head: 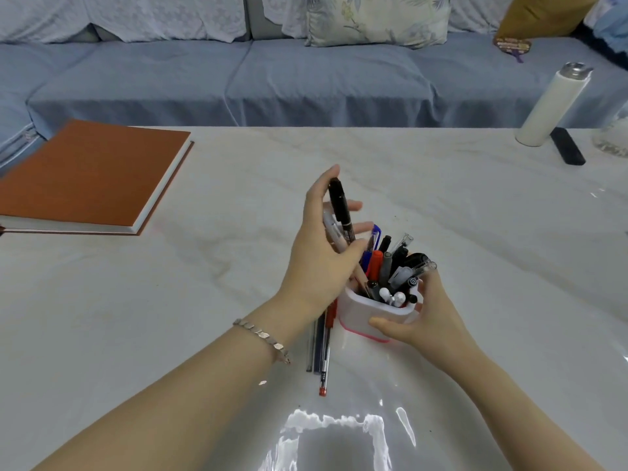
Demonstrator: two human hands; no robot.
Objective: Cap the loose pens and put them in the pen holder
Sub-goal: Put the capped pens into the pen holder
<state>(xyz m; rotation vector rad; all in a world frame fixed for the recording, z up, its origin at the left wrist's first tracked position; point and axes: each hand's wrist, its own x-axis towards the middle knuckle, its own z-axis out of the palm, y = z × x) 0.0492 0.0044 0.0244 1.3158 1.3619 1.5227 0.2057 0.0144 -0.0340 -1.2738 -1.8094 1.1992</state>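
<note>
A white pen holder (363, 316) with a pink base stands near the middle of the table, packed with several pens (394, 266). My right hand (424, 317) grips its right and front side. Just left of and above the holder, my left hand (323, 253) holds a black capped pen (339, 205) together with a clear-barrelled pen (331, 229), their lower ends pointing down into the holder's left corner. Three loose pens, one of them red-tipped (324, 362), lie on the table below my left hand, partly hidden by the wrist.
An orange-covered book (88, 178) lies at the table's far left. At the far right stand a white bottle (552, 107), a flat black object (567, 146) and a glass item (615, 137). A blue sofa (306, 79) runs behind the table.
</note>
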